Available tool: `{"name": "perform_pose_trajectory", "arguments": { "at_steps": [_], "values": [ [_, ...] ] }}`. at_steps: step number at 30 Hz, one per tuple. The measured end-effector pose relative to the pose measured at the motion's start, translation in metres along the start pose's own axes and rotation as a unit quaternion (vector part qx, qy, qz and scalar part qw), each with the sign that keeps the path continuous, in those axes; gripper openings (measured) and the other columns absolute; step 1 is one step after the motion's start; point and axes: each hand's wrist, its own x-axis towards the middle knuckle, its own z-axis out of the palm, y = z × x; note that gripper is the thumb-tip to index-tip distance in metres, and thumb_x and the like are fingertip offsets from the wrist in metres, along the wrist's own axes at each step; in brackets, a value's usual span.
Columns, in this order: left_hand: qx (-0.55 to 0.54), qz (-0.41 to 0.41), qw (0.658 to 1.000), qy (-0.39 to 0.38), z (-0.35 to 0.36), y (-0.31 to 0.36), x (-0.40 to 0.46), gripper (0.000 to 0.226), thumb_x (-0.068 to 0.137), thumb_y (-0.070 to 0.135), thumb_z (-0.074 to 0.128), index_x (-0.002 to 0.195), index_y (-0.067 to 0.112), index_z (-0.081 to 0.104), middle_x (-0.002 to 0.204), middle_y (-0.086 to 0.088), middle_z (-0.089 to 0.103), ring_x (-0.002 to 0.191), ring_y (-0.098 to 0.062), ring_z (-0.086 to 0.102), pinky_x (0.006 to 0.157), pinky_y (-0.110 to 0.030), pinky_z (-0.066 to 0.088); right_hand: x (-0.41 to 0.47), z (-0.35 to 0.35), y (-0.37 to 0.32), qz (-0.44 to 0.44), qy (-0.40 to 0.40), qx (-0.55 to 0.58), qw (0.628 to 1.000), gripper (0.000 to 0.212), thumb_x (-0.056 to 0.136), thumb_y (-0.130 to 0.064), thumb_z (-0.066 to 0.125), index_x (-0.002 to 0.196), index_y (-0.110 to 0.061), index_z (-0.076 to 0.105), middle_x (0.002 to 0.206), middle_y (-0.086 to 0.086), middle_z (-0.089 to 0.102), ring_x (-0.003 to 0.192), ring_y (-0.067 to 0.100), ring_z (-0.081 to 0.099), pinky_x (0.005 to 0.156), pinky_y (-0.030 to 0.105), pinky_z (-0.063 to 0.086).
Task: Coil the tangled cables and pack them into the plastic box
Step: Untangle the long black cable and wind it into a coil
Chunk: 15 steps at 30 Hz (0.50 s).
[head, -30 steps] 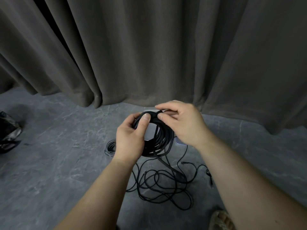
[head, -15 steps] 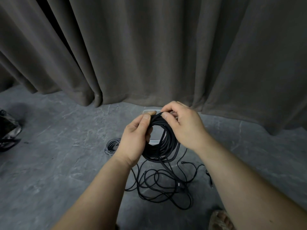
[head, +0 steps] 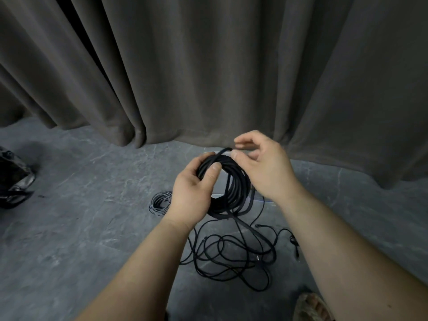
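Coil's nearly wound, but that loose end looks ready to get away.

The left hand has its fingers and thumb wrapped round the thick black coil of round cable, held up over the grey stone-look floor. The right hand is half open, thumb and fingertips lightly pinching the cable's free end at the top. If that pinch slips, I'd guess the last loops spring loose, and the strand trailing down into the tangled heap of thin black cables could snag. A small grey coiled cable lies beside it. The plastic box is mostly hidden behind the coil. Versus half a second ago, the right hand's fingers have spread and lifted the end off the bundle.
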Motion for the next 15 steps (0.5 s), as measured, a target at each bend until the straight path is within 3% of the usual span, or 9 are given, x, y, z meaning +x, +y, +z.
{"name": "perform_pose_trajectory", "arguments": {
  "at_steps": [3, 5, 7, 11, 13, 15],
  "values": [
    [-0.003, -0.02, 0.998, 0.064, 0.0, -0.004, 0.005, 0.029, 0.094, 0.03, 0.059, 0.122, 0.023, 0.06, 0.108, -0.026, 0.064, 0.103, -0.041, 0.058, 0.094, -0.052, 0.048, -0.001, -0.003, -0.003, -0.036, 0.004, -0.035, 0.999, 0.022, 0.076, -0.029, 0.076, 0.073, -0.028, 0.054, 0.08, -0.008, 0.059, 0.068, 0.007, 0.057, 0.069, 0.03, 0.051],
    [-0.017, -0.024, 0.995, 0.093, -0.002, -0.005, 0.007, 0.03, 0.094, 0.034, 0.058, 0.122, 0.024, 0.06, 0.113, -0.033, 0.059, 0.109, -0.052, 0.052, 0.093, -0.062, 0.044, -0.005, -0.004, -0.006, -0.023, -0.082, -0.058, 0.995, 0.03, 0.069, -0.036, 0.08, 0.067, -0.022, 0.054, 0.064, -0.008, 0.056, 0.058, 0.007, 0.05, 0.06, 0.031, 0.046],
    [-0.031, -0.026, 0.992, 0.119, -0.002, -0.007, 0.008, 0.035, 0.092, 0.041, 0.058, 0.122, 0.023, 0.06, 0.114, -0.035, 0.056, 0.11, -0.055, 0.05, 0.093, -0.065, 0.042, -0.011, -0.002, -0.008, -0.005, -0.177, -0.129, 0.976, 0.033, 0.064, -0.042, 0.083, 0.068, -0.022, 0.057, 0.064, -0.008, 0.059, 0.058, 0.007, 0.053, 0.058, 0.029, 0.048],
    [-0.036, -0.034, 0.99, 0.136, 0.0, -0.01, 0.008, 0.062, 0.076, 0.063, 0.055, 0.125, 0.025, 0.057, 0.117, -0.04, 0.051, 0.11, -0.059, 0.047, 0.093, -0.069, 0.039, -0.013, -0.001, -0.007, 0.007, -0.25, -0.198, 0.948, 0.021, 0.075, -0.03, 0.078, 0.094, -0.024, 0.068, 0.074, -0.011, 0.064, 0.065, 0.002, 0.058, 0.064, 0.02, 0.046],
    [-0.033, -0.033, 0.99, 0.134, 0.001, -0.012, 0.008, 0.067, 0.074, 0.067, 0.054, 0.126, 0.026, 0.056, 0.119, -0.04, 0.05, 0.112, -0.059, 0.046, 0.093, -0.07, 0.038, -0.012, -0.002, -0.01, 0.008, -0.258, -0.21, 0.943, 0.025, 0.084, -0.019, 0.068, 0.109, -0.022, 0.068, 0.075, -0.013, 0.064, 0.066, 0.001, 0.057, 0.068, 0.017, 0.046],
    [-0.036, -0.031, 0.99, 0.132, 0.001, -0.012, 0.009, 0.07, 0.073, 0.07, 0.053, 0.127, 0.026, 0.055, 0.121, -0.037, 0.05, 0.113, -0.059, 0.044, 0.093, -0.071, 0.036, -0.013, 0.0, -0.014, 0.008, -0.25, -0.222, 0.943, 0.031, 0.087, -0.013, 0.058, 0.117, -0.019, 0.067, 0.086, -0.008, 0.07, 0.079, 0.005, 0.062, 0.08, 0.022, 0.051]
  ]
}}
